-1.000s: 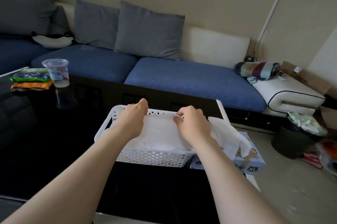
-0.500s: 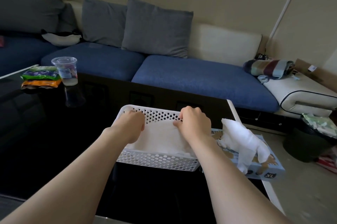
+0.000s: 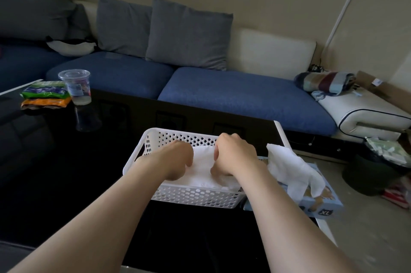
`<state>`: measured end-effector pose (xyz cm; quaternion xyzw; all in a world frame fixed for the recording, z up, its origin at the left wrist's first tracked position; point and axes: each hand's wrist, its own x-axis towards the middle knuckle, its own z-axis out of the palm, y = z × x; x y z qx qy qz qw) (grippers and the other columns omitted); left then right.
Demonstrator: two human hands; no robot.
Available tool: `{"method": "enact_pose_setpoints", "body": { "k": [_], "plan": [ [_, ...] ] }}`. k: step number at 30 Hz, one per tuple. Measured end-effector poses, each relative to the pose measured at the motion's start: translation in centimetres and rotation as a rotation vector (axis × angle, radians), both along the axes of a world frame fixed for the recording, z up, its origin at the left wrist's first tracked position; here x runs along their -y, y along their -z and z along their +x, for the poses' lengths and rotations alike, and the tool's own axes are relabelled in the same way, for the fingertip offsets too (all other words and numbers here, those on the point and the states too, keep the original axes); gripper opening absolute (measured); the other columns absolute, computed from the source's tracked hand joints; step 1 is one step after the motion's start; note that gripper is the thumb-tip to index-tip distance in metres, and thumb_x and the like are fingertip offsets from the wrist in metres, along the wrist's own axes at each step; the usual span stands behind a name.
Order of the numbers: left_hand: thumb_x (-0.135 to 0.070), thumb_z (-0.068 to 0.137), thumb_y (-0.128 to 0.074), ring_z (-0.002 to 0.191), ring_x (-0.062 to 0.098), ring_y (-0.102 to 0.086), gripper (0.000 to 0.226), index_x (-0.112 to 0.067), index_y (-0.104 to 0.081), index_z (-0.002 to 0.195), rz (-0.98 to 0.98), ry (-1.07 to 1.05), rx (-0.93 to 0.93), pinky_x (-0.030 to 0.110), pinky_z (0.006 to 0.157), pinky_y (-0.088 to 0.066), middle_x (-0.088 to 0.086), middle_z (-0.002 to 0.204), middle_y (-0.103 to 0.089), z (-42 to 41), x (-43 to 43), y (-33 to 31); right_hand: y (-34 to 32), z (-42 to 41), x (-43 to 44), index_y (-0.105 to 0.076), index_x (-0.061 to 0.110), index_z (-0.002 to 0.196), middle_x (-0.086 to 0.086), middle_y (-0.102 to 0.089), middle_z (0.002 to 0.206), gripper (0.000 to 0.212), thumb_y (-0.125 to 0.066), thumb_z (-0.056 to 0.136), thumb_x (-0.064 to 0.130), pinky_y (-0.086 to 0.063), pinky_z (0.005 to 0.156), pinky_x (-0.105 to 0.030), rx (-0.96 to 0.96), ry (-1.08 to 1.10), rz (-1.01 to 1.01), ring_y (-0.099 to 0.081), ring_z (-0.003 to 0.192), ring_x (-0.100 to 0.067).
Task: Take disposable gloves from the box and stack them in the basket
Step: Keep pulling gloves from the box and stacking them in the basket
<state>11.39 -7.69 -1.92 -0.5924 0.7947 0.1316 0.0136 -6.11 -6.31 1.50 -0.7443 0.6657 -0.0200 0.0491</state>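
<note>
A white perforated basket [image 3: 189,197] stands on the black table, with white disposable gloves [image 3: 202,161] lying flat inside it. Both my hands are down in the basket on the top glove. My left hand [image 3: 178,162] grips its left side with curled fingers. My right hand [image 3: 233,158] grips its right side the same way, knuckles up. The fingertips are hidden under the hands. Just right of the basket lies the light blue glove box [image 3: 324,205], marked XL, with one white glove [image 3: 291,169] sticking up out of its opening.
A clear plastic cup [image 3: 75,87] and snack packets [image 3: 44,95] sit at the far left of the glossy black table [image 3: 66,183]. A blue sofa [image 3: 233,94] runs behind. A dark bin [image 3: 375,172] stands on the floor to the right.
Both hands have sunk from the basket's far rim down into the basket and nearer to me, taking the glove with them. The glove poking from the box stays put.
</note>
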Motion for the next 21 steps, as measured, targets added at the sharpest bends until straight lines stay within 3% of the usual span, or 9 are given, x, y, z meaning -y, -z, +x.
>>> {"method": "enact_pose_setpoints", "body": {
  "k": [2,7,12,14,18,21],
  "plan": [
    [-0.009,0.101,-0.054,0.112,0.023,-0.058,0.027,-0.015,-0.064,0.125,0.059,-0.022,0.021,0.042,0.104,-0.051,0.004,0.130,-0.055,-0.2,0.1,0.4,0.0,-0.7,-0.2,-0.071,0.020,0.101,-0.001,-0.066,0.104,0.025,-0.074,0.084,0.002,-0.052,0.070,-0.035,0.037,0.004,-0.032,-0.067,0.085,-0.023],
    [-0.041,0.101,-0.060,0.112,0.027,-0.057,0.041,-0.024,-0.048,0.136,0.156,-0.076,0.061,0.048,0.102,-0.050,-0.001,0.127,-0.048,-0.2,-0.2,0.2,0.1,-1.8,0.1,-0.074,0.021,0.104,-0.003,-0.069,0.110,0.031,-0.066,0.092,-0.007,-0.053,0.072,-0.036,0.045,0.017,-0.181,-0.069,0.091,-0.024],
    [-0.039,0.102,-0.059,0.115,0.026,-0.056,0.038,-0.020,-0.050,0.134,0.101,-0.074,0.017,0.046,0.103,-0.050,0.001,0.134,-0.046,-1.3,-0.7,-0.4,-0.4,-1.9,-0.4,-0.075,0.022,0.108,-0.001,-0.064,0.120,0.031,-0.069,0.092,-0.004,-0.051,0.073,-0.034,0.128,0.014,-0.248,-0.068,0.097,-0.024],
    [-0.037,0.103,-0.057,0.115,0.025,-0.057,0.032,-0.020,-0.054,0.129,0.049,-0.045,-0.016,0.043,0.102,-0.050,0.001,0.135,-0.048,-2.1,-0.9,-0.8,-0.9,-2.0,-0.6,-0.075,0.024,0.104,0.002,-0.065,0.116,0.029,-0.068,0.091,-0.001,-0.051,0.070,-0.033,0.197,0.022,-0.285,-0.068,0.094,-0.022],
    [-0.041,0.104,-0.058,0.113,0.017,-0.055,0.027,-0.026,-0.058,0.126,-0.039,0.037,-0.139,0.032,0.092,-0.045,-0.004,0.131,-0.054,-4.3,-1.2,-1.3,-1.7,-3.2,-1.5,-0.073,0.027,0.091,0.009,-0.071,0.085,0.018,-0.067,0.093,0.010,-0.055,0.064,-0.031,0.358,0.097,-0.365,-0.068,0.080,-0.015],
    [-0.039,0.103,-0.059,0.104,0.014,-0.057,0.023,-0.027,-0.061,0.122,-0.089,0.084,-0.242,0.032,0.089,-0.049,-0.005,0.121,-0.059,-5.9,-1.7,-1.7,-2.4,-5.1,-2.2,-0.074,0.024,0.089,0.006,-0.071,0.080,0.016,-0.067,0.093,0.011,-0.054,0.065,-0.030,0.393,0.173,-0.484,-0.068,0.082,-0.018]
  ]
}}
